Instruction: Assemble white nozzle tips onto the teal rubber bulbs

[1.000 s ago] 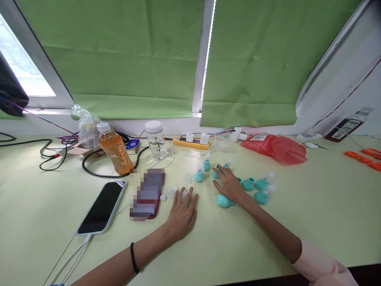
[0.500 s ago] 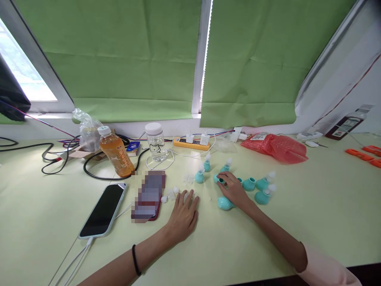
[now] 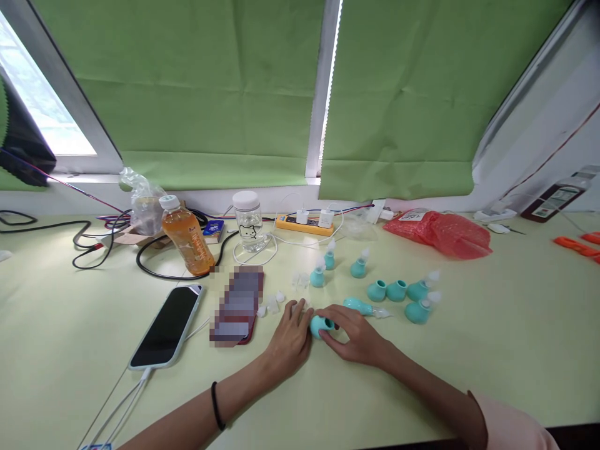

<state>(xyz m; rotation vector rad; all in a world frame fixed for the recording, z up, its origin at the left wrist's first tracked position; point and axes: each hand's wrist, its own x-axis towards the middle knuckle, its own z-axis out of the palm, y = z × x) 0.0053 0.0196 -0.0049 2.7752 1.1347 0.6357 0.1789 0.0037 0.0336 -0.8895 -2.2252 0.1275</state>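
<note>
My right hand [image 3: 349, 331] pinches a teal rubber squeeze bulb [image 3: 319, 326] by its sides, its dark open neck tilted up and to the right. Palm down on the table, my left hand [image 3: 291, 337] has its fingers stretched out, the fingertips close to the bulb's left side. Small clear plastic pieces [image 3: 272, 305] lie beyond those fingers. Past my right hand a teal bulb with a clear nozzle [image 3: 359, 305] lies on its side. Two bulbs without nozzles, one of them an open bulb [image 3: 377, 290], stand to the right beside nozzled bulbs [image 3: 417, 312]. More nozzled bulbs [image 3: 317, 277] stand farther back.
To my left lie a white-cased phone [image 3: 166, 326] with cables and a red-cased phone [image 3: 238, 303]. Behind them stand an orange drink bottle [image 3: 187, 240] and a clear jar [image 3: 249, 228]. A yellow power strip [image 3: 304, 225] and red plastic package [image 3: 440, 233] are at the back.
My right hand has brought a bulb from the group on the right toward me and left, beside my left hand. My left hand has stayed almost in place.
</note>
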